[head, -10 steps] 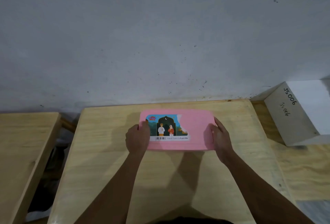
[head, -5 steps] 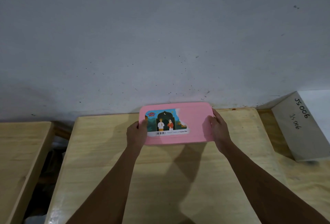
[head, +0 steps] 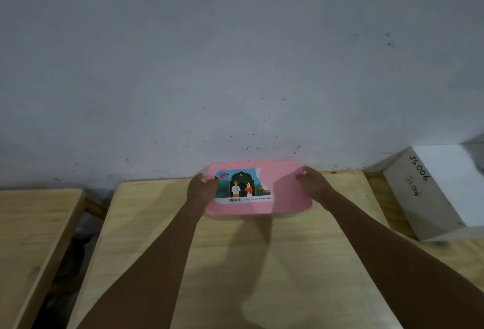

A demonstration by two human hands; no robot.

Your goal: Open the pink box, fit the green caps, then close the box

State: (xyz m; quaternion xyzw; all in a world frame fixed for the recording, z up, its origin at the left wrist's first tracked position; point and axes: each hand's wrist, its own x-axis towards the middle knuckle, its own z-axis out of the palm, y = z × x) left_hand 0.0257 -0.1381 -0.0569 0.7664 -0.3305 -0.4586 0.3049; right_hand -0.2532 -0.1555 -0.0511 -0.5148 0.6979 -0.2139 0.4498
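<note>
At the far edge of the wooden table [head: 235,263], close under the grey wall [head: 235,66]: pink box [head: 282,189] gripped at both short ends and raised off the boards. Left hand [head: 200,191] curled round the left end, thumb laid on top beside the printed label [head: 242,187]; right hand [head: 313,184] clasping the right end, fingers wrapped over the rim.

Lay flat on the tabletop a second ago; now lifted and tipped up toward the camera, far edge overlapping the wall, dark shadow cast on the wood beneath. Same hold at the same two ends throughout.

Judged the very start of the opening step. Cannot be told whether only the lid is coming away or the whole box with it: pale strip under the near right corner, possibly the base, too blurred to call. No gap plainly open yet.

Green caps nowhere in sight, presumably inside. Fitting and closing both left to do.

Off to the right, well apart from the hands, white block [head: 445,184] marked "JS 006"; to the left, across a dark gap, second wooden table [head: 31,223]
</note>
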